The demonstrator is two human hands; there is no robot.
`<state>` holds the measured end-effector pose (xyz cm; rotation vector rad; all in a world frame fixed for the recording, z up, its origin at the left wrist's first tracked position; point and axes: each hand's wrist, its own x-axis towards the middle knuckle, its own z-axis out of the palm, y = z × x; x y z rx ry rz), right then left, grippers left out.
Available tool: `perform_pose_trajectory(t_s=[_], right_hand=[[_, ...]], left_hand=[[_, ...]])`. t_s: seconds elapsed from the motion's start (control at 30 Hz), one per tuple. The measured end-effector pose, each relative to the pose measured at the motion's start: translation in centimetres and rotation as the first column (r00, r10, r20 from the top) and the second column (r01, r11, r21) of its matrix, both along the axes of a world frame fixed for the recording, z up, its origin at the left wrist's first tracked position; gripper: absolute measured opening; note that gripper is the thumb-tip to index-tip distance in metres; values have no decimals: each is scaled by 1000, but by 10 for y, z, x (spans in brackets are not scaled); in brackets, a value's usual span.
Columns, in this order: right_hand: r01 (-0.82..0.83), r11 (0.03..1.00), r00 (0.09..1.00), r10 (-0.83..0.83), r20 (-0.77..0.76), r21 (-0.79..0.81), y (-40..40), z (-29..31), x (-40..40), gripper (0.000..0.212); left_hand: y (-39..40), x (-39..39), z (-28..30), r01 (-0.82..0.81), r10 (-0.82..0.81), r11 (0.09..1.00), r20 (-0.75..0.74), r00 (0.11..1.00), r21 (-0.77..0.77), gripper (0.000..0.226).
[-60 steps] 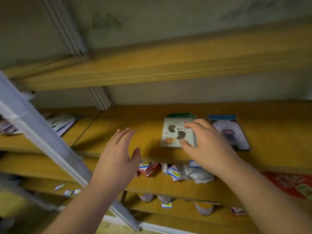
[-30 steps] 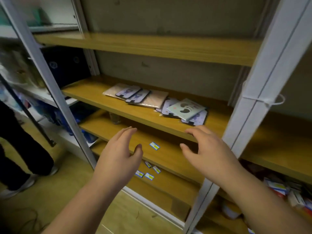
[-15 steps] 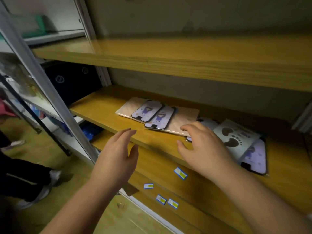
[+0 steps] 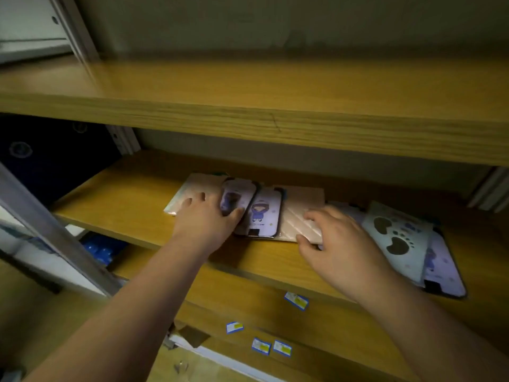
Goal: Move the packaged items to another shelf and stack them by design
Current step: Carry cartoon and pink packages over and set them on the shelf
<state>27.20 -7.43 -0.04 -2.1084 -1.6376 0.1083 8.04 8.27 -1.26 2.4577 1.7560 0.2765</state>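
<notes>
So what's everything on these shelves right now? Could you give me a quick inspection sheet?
Surface: wooden shelf, packs lying flat.
Job's things: two cartoon-girl packs, pink packs, footprint pack overlapping a purple one.
Clutter: small blue-and-yellow labels on the shelves below.
Fingers: left hand rests on the packs; right hand grips a pink pack's corner.
Cables: nothing seen.
Surroundings: metal post, dark box at left.

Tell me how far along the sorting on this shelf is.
Early to midway. Done: nothing here looks stacked by design; the footprint pack lies over a purple one. In hand: left hand rests on a purple cartoon pack, right hand on the beige pack. Left: every pack on this shelf.
</notes>
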Motion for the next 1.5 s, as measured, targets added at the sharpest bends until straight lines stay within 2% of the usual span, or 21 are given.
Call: perform_pose_trajectory(t_s=[0.07,0.13,0.27,0.33,0.37,0.43,0.5,0.63,0.73,0.83,1.0,1.17,1.33,1.4,1.5], right_hand=[[50,999,999,-50,10,6,3,0,-6,46],[88,996,996,-89,21,6,6,-1,-12,47],[154,988,987,-153,43,-10,8,-8,-24,50],[200,979,978,-198,67,-27,8,-10,-28,51],[232,972,970,-229,78,-37,8,-10,-30,51],[304,951,950,-299,84,-49,8,-11,-31,51],[368,927,928,-361,94,-74,9,-10,-28,47],[433,888,900,-415,137,-156,15,-10,-26,51],[467,864,880,-433,196,-188,26,-12,-31,68],[495,836,863,-443,242,-236,38,-14,-36,81],[538,799,843,-515,155,-268,47,-15,-38,106],[555,794,831,-519,199,-248,52,-17,-39,113],[528,818,844,-536,30,-228,54,-5,-31,98],[505,840,850,-524,-53,-201,54,-2,-30,80],[471,869,794,-493,-354,-153,52,-1,-27,43]], left_hand=[[15,0,-5,27,-30,999,-128,991,-29,81],[25,-4,-9,35,-37,999,-124,992,-14,86],[41,-20,-5,28,-21,997,88,996,-69,90],[47,-29,-1,40,-15,993,218,976,-108,79],[51,-34,-1,57,-20,991,296,955,-120,66],[57,-42,-1,122,-33,980,475,879,-156,34],[59,-50,-3,172,16,957,636,771,-232,17],[53,-60,-4,255,205,890,832,516,-377,20],[46,-64,-7,282,256,879,878,404,-386,20],[39,-65,-13,319,273,866,898,345,-385,17],[29,-57,-18,378,252,848,909,331,-373,16],[24,-52,-15,408,268,829,913,308,-381,17],[23,-56,-8,426,270,820,914,302,-383,17],[24,-57,-7,430,274,817,914,298,-385,17],[25,-59,-7,446,290,802,912,289,-397,17]])
